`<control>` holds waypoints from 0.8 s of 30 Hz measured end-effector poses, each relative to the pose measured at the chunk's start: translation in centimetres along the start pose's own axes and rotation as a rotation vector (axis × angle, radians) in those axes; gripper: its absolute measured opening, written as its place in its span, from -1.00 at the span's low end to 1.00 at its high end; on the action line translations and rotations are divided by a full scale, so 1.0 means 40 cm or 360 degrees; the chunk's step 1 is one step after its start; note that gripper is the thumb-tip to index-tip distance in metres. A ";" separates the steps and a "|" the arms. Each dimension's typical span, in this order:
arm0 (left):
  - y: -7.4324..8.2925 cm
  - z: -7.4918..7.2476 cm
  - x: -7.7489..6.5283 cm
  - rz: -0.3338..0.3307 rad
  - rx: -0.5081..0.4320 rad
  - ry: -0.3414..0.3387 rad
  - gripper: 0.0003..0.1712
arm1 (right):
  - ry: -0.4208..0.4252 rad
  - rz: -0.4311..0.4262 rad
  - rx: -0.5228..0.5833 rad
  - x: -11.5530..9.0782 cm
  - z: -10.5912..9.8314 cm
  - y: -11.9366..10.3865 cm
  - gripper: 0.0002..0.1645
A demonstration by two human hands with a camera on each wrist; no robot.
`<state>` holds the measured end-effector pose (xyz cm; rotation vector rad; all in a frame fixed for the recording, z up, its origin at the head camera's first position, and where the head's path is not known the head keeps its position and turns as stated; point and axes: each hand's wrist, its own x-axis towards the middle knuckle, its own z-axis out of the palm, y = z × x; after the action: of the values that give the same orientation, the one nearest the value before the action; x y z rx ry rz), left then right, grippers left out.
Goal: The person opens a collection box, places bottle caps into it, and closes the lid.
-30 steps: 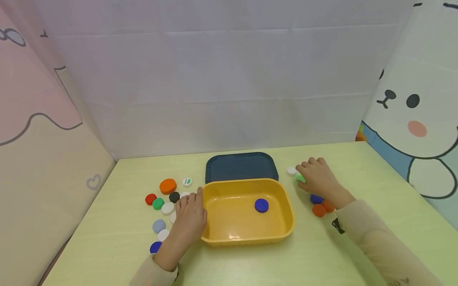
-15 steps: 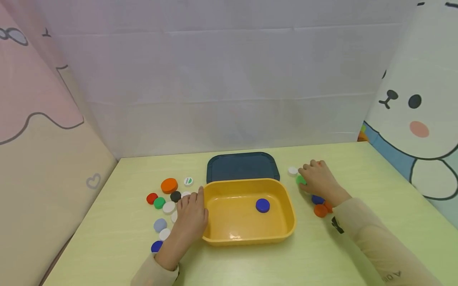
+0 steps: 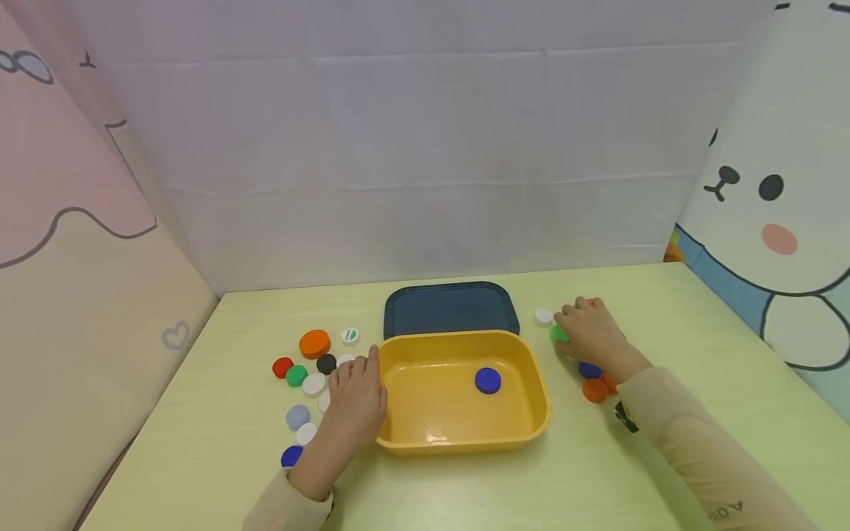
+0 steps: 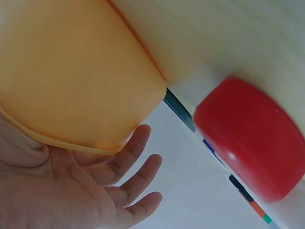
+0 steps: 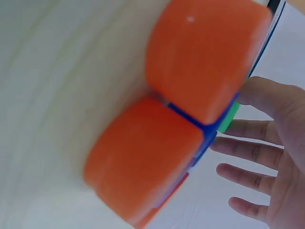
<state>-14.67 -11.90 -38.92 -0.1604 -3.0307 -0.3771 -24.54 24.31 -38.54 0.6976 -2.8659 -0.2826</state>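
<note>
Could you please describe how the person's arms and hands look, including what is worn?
The left hand and right hand wear no gloves. The long, light-beige fabric left sleeve and right sleeve match; the right bears dark, hardly legible lettering. A small black piece shows by its cuff.

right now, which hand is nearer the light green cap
Right: the right hand is at the light green cap; the left hand is across the yellow box, at its left rim.

Dark letter A [image 3: 736, 507] is read on right sleeve [image 3: 684, 435]; characters beside it cannot be read with certainty. Tiny lettering is borne by white cap [image 3: 350, 336] with green mark, too small to be read. Heart outline [image 3: 175, 335] is printed on left backdrop [image 3: 106, 346].
</note>
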 end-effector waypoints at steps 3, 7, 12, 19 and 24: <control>0.000 -0.001 0.001 0.0005 0.0000 -0.0002 -0.35 | 0.0037 -0.0011 -0.0030 0.000 -0.007 -0.001 -0.63; -0.001 -0.002 0.003 0.0008 -0.0012 -0.0011 -0.35 | 0.0110 -0.0024 -0.0082 -0.003 -0.022 -0.003 -0.64; -0.002 -0.003 0.003 0.0011 -0.0018 -0.0016 -0.35 | 0.0195 -0.0045 -0.0107 -0.005 -0.050 -0.014 -0.62; -0.001 -0.003 0.002 0.0006 -0.0015 -0.0013 -0.35 | 0.0267 -0.0082 -0.0104 -0.006 -0.110 -0.054 -0.59; 0.000 -0.004 0.002 -0.0013 -0.0014 -0.0019 -0.34 | 0.0307 -0.0140 -0.0111 -0.005 -0.146 -0.095 -0.61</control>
<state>-14.74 -11.93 -38.77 -0.1511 -3.0428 -0.3920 -21.45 20.27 -33.78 0.7925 -2.6352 -0.3077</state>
